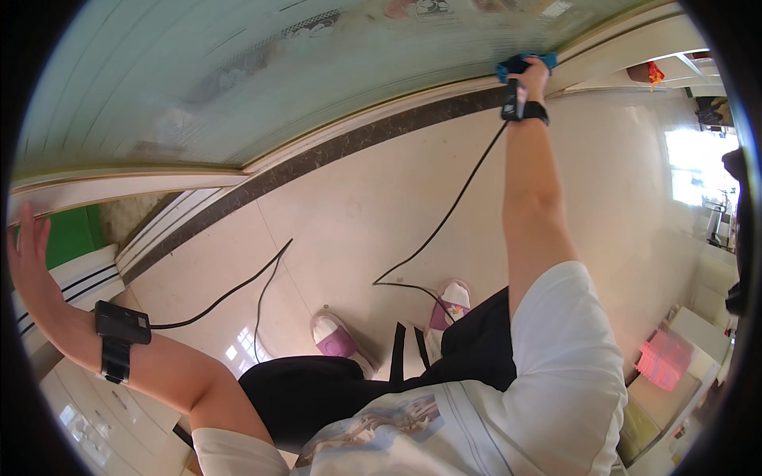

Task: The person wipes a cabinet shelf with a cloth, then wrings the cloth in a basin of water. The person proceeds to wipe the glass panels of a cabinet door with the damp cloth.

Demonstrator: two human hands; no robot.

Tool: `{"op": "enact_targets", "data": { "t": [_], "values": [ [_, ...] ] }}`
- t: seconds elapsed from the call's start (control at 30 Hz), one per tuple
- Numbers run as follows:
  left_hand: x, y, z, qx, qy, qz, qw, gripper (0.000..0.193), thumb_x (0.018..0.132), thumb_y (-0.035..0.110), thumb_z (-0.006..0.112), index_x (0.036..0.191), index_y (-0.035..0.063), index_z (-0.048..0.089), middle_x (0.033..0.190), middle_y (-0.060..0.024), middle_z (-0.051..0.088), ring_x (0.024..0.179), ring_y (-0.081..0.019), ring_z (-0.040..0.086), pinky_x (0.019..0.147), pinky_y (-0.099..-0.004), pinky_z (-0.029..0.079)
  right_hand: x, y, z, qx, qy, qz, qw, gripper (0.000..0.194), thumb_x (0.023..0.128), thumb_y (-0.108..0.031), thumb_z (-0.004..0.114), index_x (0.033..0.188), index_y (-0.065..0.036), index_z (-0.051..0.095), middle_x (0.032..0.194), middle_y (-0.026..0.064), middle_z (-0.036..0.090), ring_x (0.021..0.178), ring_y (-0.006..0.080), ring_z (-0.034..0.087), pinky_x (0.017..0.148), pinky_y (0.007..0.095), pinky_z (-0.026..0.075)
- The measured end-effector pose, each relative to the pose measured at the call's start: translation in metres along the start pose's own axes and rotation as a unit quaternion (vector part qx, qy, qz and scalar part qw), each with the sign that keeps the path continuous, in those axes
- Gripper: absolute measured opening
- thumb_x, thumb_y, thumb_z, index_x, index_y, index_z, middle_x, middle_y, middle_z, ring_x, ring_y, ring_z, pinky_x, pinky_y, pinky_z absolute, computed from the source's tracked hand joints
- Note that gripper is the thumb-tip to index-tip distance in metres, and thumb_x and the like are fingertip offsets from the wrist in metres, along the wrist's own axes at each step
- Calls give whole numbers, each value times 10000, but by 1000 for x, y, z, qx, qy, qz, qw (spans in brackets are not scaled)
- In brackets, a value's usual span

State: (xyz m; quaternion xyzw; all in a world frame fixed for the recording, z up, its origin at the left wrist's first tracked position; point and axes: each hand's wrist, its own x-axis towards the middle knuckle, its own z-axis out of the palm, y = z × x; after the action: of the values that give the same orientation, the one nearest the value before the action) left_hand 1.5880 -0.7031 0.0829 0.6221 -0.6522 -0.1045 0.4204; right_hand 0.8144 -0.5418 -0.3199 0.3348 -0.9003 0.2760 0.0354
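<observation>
My right hand (531,72), arm stretched far out, presses a blue cloth (511,66) against the lower right part of a frosted glass sliding door panel (357,89), close to its pale frame. The glass carries etched lines and patterns. At the far left, my left hand (34,256) is raised with its fingers apart, beside the end of the door frame (137,185). Whether its fingertips touch the frame I cannot tell. Nothing shows in that hand. Each wrist or forearm bears a strapped black device (122,324) with a cable.
Black cables (440,223) hang across the view above the tiled floor (369,202). A dark stone threshold strip (357,140) runs beneath the door. Beyond the door gap is a green panel (74,235). A pink plastic basket (664,360) stands at the right. My slippered feet (339,342) are below.
</observation>
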Motion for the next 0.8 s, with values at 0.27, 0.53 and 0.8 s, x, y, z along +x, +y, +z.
{"op": "enact_targets", "data": {
  "t": [0.27,0.53,0.8],
  "values": [
    [23,-25,-17,-15,-41,19,999,689,905,324,736,1406,-62,462,1242,-140,610,1140,-219,632,1020,-323,430,1,35,27,111,-6,31,993,470,648,-120,838,1069,-90,632,1110,97,647,1014,276,605,905,425,530],
    [5,-7,-5,-63,-18,72,995,279,996,153,578,1163,-70,583,1143,-186,627,1056,-277,647,923,-371,577,-108,-118,21,14,-67,122,990,399,689,-160,692,1066,-48,630,1150,95,640,1027,282,606,830,425,518],
    [18,-30,-2,-86,-17,115,989,543,849,274,786,1260,-29,600,1132,-126,648,1050,-199,640,946,-318,530,-260,-340,88,677,18,442,588,185,708,-26,608,871,-112,586,942,19,597,811,205,552,733,386,473]
  ]
}}
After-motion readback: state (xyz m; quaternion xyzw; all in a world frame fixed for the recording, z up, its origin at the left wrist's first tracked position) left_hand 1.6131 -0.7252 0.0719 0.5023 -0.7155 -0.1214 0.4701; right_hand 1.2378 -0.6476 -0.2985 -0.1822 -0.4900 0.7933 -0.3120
